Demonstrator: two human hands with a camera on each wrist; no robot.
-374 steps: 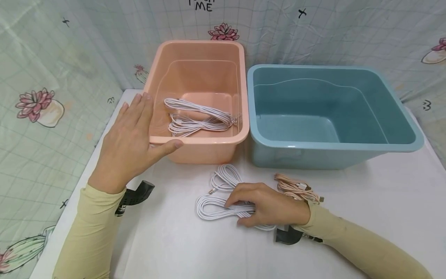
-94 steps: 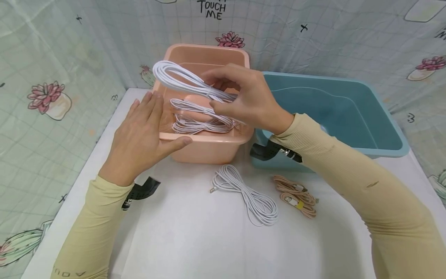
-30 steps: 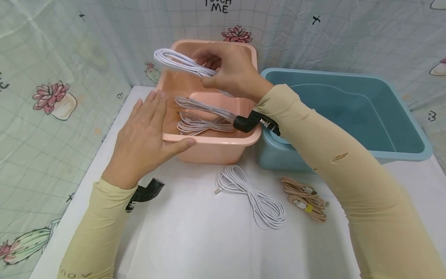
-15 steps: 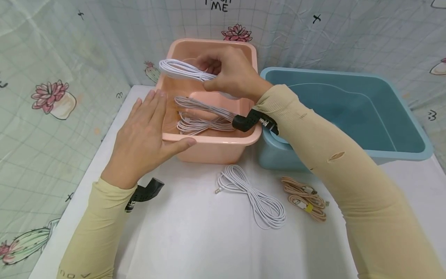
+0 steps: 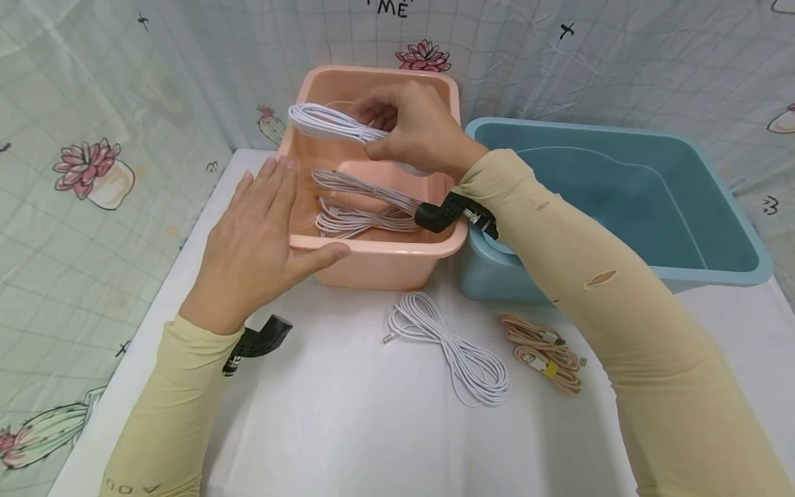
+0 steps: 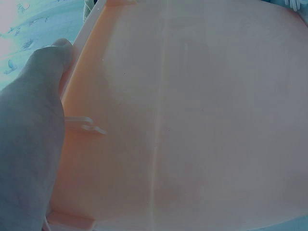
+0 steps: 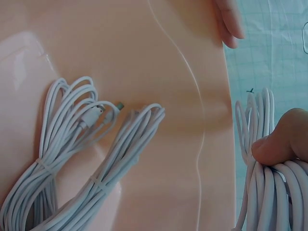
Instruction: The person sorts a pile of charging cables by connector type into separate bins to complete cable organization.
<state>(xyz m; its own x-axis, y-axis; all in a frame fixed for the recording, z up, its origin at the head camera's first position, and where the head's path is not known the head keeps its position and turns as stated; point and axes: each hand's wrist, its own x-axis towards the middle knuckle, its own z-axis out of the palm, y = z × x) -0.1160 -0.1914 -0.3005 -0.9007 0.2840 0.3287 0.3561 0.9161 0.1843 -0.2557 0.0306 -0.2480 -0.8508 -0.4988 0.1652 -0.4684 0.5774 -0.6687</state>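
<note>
The peach bin (image 5: pixel 379 247) looks like smooth, glossy plastic, the white cables (image 5: pixel 326 123) smooth and plastic-coated.

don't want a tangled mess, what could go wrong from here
The held white cable could slip: the right grip pinches it partway along, leaving a loop jutting out. If let go, it might tangle with the two cable bundles lying in the pink bin below.

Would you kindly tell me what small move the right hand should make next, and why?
I would probably lower the coiled white cable into the peach bin and let go. The right hand grips it, apparently above that bin, where two similar white bundles already lie, and the left hand rests against the bin's near left corner.
</note>
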